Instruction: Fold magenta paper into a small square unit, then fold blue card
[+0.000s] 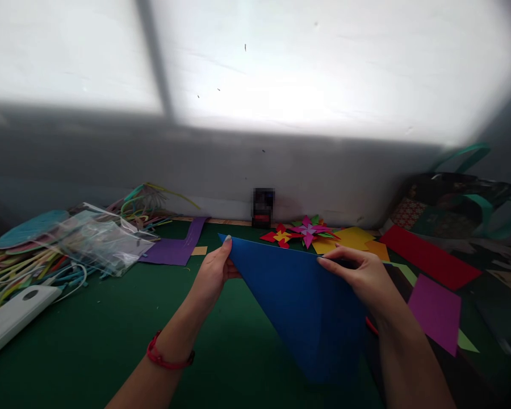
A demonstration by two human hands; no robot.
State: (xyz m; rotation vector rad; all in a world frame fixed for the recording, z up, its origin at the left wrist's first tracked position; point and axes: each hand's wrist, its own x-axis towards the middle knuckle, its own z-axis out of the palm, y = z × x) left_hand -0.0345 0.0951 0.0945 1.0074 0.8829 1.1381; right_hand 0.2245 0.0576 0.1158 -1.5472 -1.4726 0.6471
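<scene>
A sheet of blue paper (289, 295) hangs upright over the green table, its long edge along the top and a pointed corner at the upper left. My left hand (218, 262) pinches that edge near the left corner, thumb in front. Farther right on the same edge, my right hand (353, 267) grips the paper between thumb and fingers. The sheet narrows toward its lower end, and a faint vertical line shows on it. Its right side is partly hidden behind my right hand and forearm.
Paper flowers (307, 232) and yellow paper (344, 238) lie behind the sheet. Red paper (430, 257) and magenta paper (436, 312) lie to the right, near a bag (443, 204). Purple paper (170, 250), a clear plastic bag (106, 238) and a white power strip (19, 318) are on the left.
</scene>
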